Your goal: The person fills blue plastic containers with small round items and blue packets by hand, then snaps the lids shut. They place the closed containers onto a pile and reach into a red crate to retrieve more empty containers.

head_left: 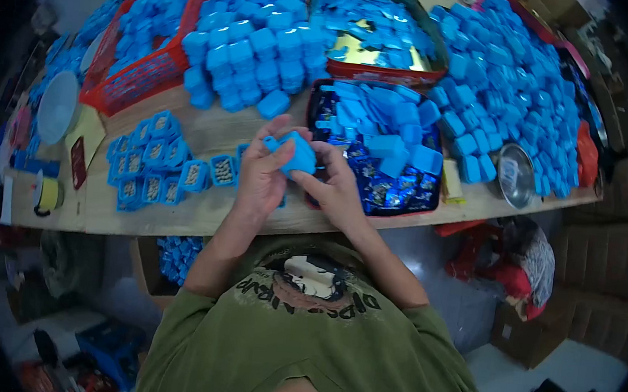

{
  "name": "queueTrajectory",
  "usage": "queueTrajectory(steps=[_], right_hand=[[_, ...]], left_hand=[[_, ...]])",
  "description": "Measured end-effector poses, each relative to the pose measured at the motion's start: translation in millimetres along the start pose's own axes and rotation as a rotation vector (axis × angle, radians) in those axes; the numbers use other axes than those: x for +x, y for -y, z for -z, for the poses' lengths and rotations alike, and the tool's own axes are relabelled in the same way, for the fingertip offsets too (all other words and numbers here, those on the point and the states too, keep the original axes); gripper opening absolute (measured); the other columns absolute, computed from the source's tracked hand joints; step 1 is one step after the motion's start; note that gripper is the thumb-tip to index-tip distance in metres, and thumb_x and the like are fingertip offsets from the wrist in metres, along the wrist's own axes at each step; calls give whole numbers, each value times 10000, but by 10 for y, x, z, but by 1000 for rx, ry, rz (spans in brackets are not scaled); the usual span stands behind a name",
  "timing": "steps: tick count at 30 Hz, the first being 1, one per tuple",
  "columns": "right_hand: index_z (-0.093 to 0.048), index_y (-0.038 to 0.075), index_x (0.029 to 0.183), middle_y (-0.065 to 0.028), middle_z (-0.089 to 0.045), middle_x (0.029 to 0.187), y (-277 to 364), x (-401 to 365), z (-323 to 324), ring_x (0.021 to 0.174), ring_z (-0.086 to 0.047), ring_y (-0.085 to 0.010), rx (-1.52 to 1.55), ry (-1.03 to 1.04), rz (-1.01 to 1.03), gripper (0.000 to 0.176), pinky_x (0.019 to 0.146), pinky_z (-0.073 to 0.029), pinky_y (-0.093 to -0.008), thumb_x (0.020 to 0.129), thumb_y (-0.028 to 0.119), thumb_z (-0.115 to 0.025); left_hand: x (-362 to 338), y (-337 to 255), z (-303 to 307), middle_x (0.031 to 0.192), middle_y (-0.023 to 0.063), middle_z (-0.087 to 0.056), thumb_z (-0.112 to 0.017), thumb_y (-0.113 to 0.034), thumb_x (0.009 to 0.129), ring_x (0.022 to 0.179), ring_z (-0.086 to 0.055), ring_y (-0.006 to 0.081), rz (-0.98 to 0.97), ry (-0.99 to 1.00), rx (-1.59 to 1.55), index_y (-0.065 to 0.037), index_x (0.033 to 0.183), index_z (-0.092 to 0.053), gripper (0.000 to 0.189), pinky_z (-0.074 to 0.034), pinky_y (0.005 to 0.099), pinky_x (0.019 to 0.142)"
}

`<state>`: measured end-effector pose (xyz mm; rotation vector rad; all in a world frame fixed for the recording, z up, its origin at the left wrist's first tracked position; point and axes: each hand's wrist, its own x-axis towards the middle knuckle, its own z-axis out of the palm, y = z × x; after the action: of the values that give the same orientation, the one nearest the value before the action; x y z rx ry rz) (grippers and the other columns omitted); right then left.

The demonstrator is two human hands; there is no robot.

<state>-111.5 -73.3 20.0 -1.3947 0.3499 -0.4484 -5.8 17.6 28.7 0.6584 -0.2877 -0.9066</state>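
Note:
A small blue plastic case (pixel 301 155) is held between both hands above the table's front edge. My left hand (pixel 262 173) grips it from the left, its fingers closed around that side. From the right, my right hand (pixel 330 182) pinches it with thumb and fingers. Left of my hands stand several open blue boxes (pixel 156 154) filled with small pale pieces; one such box (pixel 223 170) is close to my left wrist. Right of my hands is a tray (pixel 433 203) with blue wrapped packets (pixel 386 184) and blue plastic parts (pixel 370 107).
Stacked blue cases (pixel 248 56) rise behind my hands, with a red basket (pixel 142 65) to their left. A tray of flat blue parts (pixel 386 75) stands at the back. Right are piled blue cases (pixel 514 86) and a metal bowl (pixel 516 176).

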Motion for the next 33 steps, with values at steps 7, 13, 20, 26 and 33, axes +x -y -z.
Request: queueTrajectory(steps=[7,13,20,26,33], right_hand=[[-441,31,1190,-69,-541,1015,-28,2,-6,847,-553,-125,-8,-9,48,510,673,-470,-250,791,179,-722],[-452,31,1178,-74,-542,964,-166,-9,14,718,-546,-94,-117,-102,196,504,525,-433,-241,778,162,-730],[-459,28,1154,-63,-551,840,8,-141,98,651,-535,-84,0,-82,35,488,494,-417,-242,774,163,-733],[-463,28,1157,-79,-575,896,-14,-167,124,754,-567,-122,-38,-181,99,510,619,-463,-267,767,202,-742],[-463,19,1154,-136,-542,1052,-92,-252,111,930,-547,-194,-110,-265,273,527,806,-446,-317,754,213,-747]], left_hand=[[18,-34,-11,1117,176,-580,-660,-141,848,1038,-569,246,-17,32,29,-33,1290,-416,516,-468,367,896],[91,31,118,1128,179,-577,-672,-179,848,1057,-560,252,6,54,102,-49,1293,-415,529,-467,377,905],[146,150,253,1165,187,-559,-670,-188,853,1101,-548,270,-16,13,165,-39,1320,-363,578,-452,407,941],[57,136,17,1289,194,-466,-541,-401,914,1210,-463,291,48,143,-25,-29,1381,-287,649,-381,422,1027],[2,197,-82,1343,193,-420,-387,-488,951,1256,-415,308,106,61,28,-23,1382,-308,639,-349,436,1060]])
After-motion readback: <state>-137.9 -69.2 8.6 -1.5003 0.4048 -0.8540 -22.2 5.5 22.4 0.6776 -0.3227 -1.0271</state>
